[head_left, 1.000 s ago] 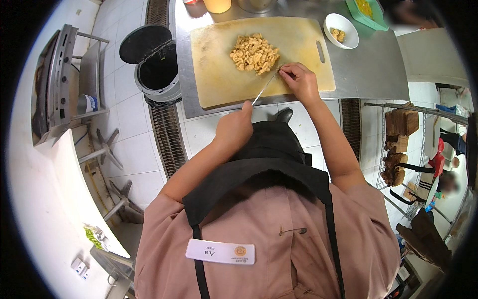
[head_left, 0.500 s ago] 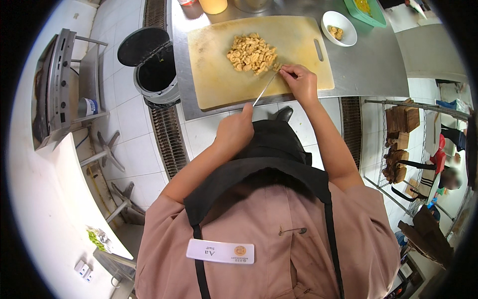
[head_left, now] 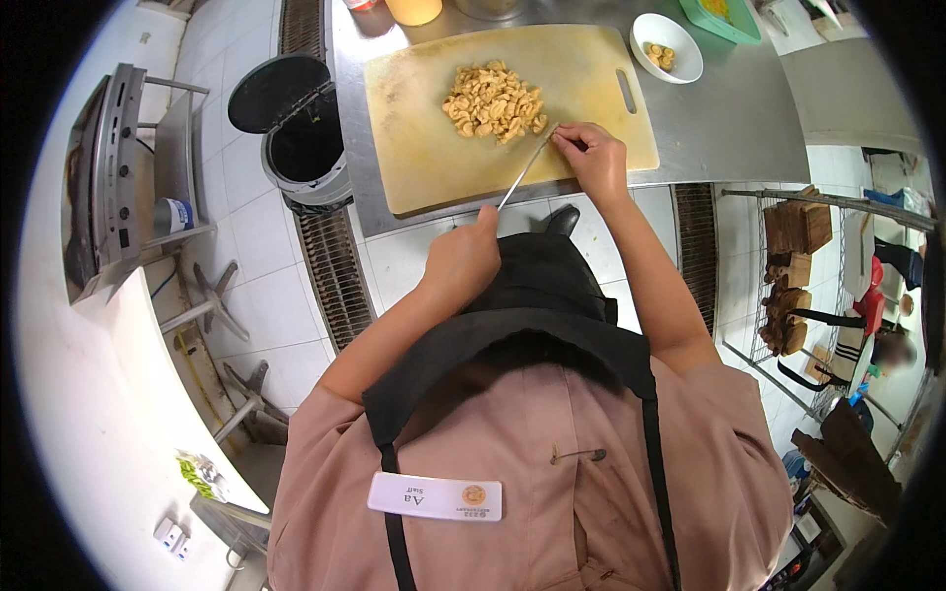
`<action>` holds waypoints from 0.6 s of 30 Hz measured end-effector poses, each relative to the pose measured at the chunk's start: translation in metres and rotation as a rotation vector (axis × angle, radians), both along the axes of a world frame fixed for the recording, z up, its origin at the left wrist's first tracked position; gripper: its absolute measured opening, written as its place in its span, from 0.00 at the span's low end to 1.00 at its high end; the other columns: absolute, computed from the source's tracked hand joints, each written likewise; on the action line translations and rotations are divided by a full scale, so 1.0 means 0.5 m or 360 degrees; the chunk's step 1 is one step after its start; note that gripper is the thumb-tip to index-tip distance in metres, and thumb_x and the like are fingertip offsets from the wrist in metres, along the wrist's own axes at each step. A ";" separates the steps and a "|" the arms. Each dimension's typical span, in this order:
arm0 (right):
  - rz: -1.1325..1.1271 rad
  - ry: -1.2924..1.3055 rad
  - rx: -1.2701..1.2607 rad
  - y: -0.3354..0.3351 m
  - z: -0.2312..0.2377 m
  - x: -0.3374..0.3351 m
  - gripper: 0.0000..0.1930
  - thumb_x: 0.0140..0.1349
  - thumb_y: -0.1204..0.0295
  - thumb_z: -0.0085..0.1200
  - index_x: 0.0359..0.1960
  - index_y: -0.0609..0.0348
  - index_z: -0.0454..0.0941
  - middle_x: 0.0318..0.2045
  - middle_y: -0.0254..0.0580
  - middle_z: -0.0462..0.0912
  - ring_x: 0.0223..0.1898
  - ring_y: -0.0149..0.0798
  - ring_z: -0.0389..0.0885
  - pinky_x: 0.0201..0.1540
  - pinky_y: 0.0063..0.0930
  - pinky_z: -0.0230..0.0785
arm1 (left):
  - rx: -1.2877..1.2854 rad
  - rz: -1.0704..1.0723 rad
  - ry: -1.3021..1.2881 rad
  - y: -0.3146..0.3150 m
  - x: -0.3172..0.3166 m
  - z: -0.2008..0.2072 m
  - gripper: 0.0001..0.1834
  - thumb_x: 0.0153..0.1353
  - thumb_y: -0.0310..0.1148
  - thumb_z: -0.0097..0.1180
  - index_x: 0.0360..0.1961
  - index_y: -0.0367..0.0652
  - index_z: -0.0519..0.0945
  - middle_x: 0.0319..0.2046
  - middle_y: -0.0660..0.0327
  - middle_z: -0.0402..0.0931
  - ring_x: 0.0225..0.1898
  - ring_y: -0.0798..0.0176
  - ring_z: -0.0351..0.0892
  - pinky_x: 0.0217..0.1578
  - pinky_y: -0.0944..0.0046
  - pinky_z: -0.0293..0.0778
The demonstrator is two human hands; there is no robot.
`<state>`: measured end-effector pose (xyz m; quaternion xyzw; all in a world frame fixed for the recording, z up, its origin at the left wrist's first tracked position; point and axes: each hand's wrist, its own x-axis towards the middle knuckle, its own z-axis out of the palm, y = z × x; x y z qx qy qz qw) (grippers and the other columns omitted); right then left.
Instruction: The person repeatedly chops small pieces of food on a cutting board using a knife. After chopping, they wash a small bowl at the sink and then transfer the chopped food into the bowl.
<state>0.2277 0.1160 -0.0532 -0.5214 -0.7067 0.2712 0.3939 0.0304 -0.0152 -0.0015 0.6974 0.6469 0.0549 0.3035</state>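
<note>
Silvery knife (head_left: pixel 522 175) slants forward-right, tip by right hand (head_left: pixel 597 163).

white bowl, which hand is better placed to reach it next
Right, most likely: the right hand is nearer to the bowl, which stands right of the board, though that hand is busy by the tip of the knife. The left hand grips the knife, farther off.

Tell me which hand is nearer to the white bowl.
Right. The right hand is over the cutting board, left of the bowl; the left hand, gripping the knife, is farther left and closer to the body.
</note>
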 end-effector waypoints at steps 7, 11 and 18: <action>-0.0010 -0.0114 -0.0010 0.001 0.007 0.008 0.06 0.53 0.74 0.63 0.32 0.64 0.84 0.34 0.44 0.85 0.34 0.38 0.84 0.40 0.26 0.75 | 0.0079 -0.0027 0.0014 0.045 0.015 -0.009 0.08 0.60 0.27 0.43 0.39 0.36 0.65 0.20 0.42 0.76 0.25 0.36 0.77 0.27 0.40 0.70; -0.0046 -0.0111 -0.0120 -0.005 0.014 0.004 0.07 0.53 0.74 0.63 0.32 0.64 0.83 0.34 0.45 0.85 0.34 0.39 0.83 0.39 0.26 0.75 | -0.0039 0.0009 -0.0046 0.024 0.009 0.023 0.07 0.60 0.27 0.42 0.39 0.36 0.65 0.20 0.42 0.76 0.24 0.36 0.77 0.26 0.40 0.70; -0.0014 -0.0105 0.0004 -0.001 -0.002 0.010 0.06 0.53 0.75 0.63 0.31 0.65 0.83 0.33 0.45 0.84 0.34 0.39 0.83 0.38 0.26 0.75 | -0.0036 0.0000 0.0004 0.015 0.019 -0.006 0.07 0.60 0.26 0.41 0.39 0.36 0.65 0.21 0.41 0.76 0.25 0.37 0.78 0.27 0.40 0.70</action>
